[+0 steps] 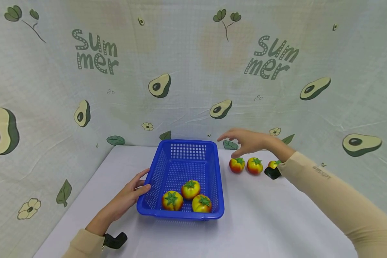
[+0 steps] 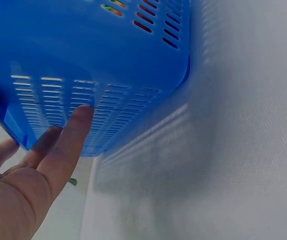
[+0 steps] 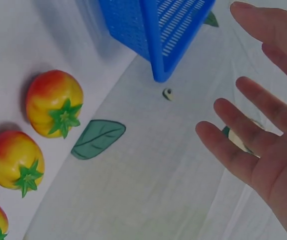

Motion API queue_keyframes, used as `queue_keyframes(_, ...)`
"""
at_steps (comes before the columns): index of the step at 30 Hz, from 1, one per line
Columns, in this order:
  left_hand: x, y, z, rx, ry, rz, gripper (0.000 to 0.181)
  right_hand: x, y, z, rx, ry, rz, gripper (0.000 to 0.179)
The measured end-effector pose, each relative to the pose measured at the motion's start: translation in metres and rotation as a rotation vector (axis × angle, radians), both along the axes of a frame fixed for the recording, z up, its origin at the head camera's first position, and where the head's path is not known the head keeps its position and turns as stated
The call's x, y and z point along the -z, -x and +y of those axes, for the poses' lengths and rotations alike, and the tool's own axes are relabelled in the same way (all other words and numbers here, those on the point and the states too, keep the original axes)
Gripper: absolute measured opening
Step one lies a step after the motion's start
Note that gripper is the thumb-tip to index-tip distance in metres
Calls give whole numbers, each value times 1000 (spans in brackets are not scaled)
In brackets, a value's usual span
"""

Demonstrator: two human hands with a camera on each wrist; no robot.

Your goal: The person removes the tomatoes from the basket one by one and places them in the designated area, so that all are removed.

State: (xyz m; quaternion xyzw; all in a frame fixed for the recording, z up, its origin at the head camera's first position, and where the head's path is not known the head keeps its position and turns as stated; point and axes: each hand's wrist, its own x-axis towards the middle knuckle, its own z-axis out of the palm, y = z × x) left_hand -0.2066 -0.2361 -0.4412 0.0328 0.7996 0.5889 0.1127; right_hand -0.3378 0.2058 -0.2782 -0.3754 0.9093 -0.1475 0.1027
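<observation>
A blue plastic basket (image 1: 180, 168) with slotted walls stands on the table, several shiny red-and-yellow tomatoes' near ends showing. Inside, at its near end, lie three tomatoes (image 1: 190, 189) with green star-shaped leaves. My left hand (image 1: 129, 197) holds the basket's left side, thumb at the rim; in the left wrist view its fingers (image 2: 66, 147) lie against the slotted outer wall. My right hand (image 1: 249, 141) hovers, fingers spread and holding nothing, above a tomato (image 1: 237, 165) right of the basket. Beside that one sit a second tomato (image 1: 254, 166) and a third (image 1: 273, 164), partly hidden by the right wrist's camera.
A white cloth covers the table (image 1: 261, 215). Behind it hangs a pale curtain (image 1: 187, 64) printed with avocados, leaves and lettering. Black cameras are worn on the left wrist (image 1: 115, 240) and the right wrist (image 1: 272, 173).
</observation>
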Motion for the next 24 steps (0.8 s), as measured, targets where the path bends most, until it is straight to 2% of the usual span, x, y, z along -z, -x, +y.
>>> queue_keyframes(6, 0, 0, 0, -1, -1, -4, 67, 2, -3, -17, -55, -4, 11, 68)
queue_keyframes(20, 1, 2, -1, 9, -50, -7, 67, 13, -10, -50, -135, -4, -74, 70)
queue_keyframes(24, 1, 1, 0, 0, -53, -12, 68, 20, -12, -60, -155, -31, -73, 71)
